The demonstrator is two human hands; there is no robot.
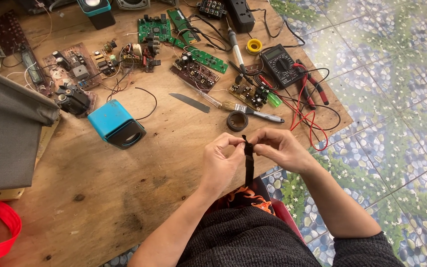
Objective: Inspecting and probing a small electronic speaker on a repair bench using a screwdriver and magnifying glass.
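My left hand [221, 165] and my right hand [280, 148] meet over the front edge of a low wooden table [124, 183]. Between their fingertips they pinch the top end of a strip of black tape [248, 165], which hangs straight down between my wrists. Just beyond my hands lies a roll of black tape [237, 121] on the table. A small blue speaker cube [116, 124] sits to the left, with a thin black wire trailing from it.
Several circuit boards [196, 73] lie across the far side, with a multimeter [281, 64] and red leads, a soldering iron [235, 47], a brush [253, 111], a knife blade [190, 102], pliers [315, 89]. Grey fabric [6, 133] covers the left. Tiled floor [396, 99] at right.
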